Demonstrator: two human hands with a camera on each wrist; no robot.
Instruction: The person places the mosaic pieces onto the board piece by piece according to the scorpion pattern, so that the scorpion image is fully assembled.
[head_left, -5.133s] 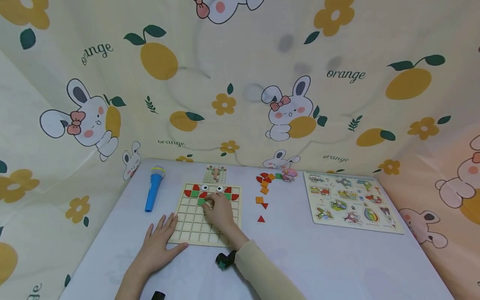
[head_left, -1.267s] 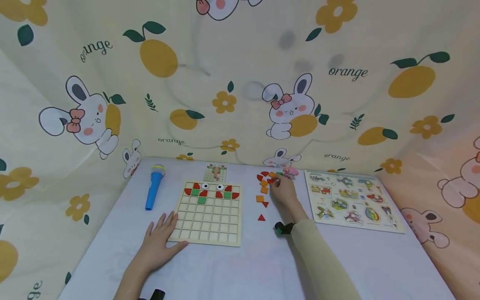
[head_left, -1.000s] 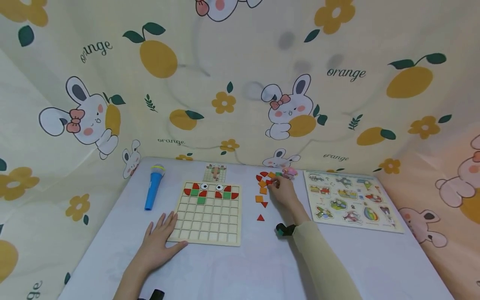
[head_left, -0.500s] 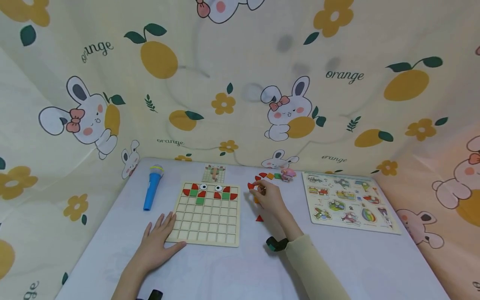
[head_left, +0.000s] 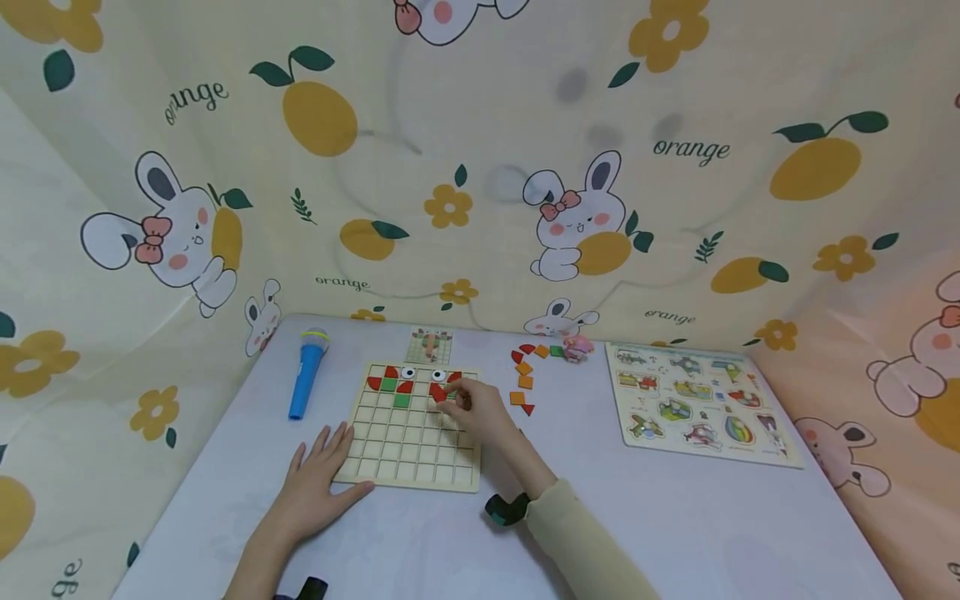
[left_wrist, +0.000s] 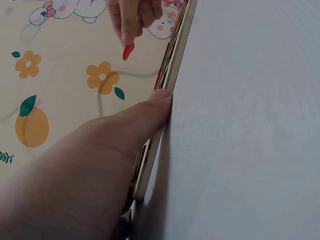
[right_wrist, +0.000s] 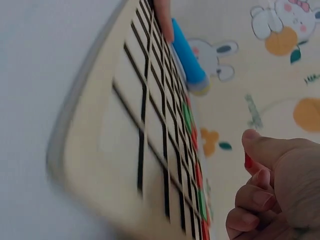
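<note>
White table (head_left: pixel 675 533) under grid board (head_left: pixel 415 452). Left hand (head_left: pixel 315 482): fingers spread, resting on board edge. Right hand (head_left: pixel 482 412): pinching red piece (left_wrist: pixel 128 51) above board. Blue microphone (head_left: pixel 304 379) beyond left hand.

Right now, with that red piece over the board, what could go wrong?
The red piece, pinched by the right hand, might slip. That hand could nudge the nearer eye piece out of place. If the left hand lifts off the edge of the board, the board may shift.

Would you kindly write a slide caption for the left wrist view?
Left hand rests against the board while the right hand pinches a red piece.
</note>
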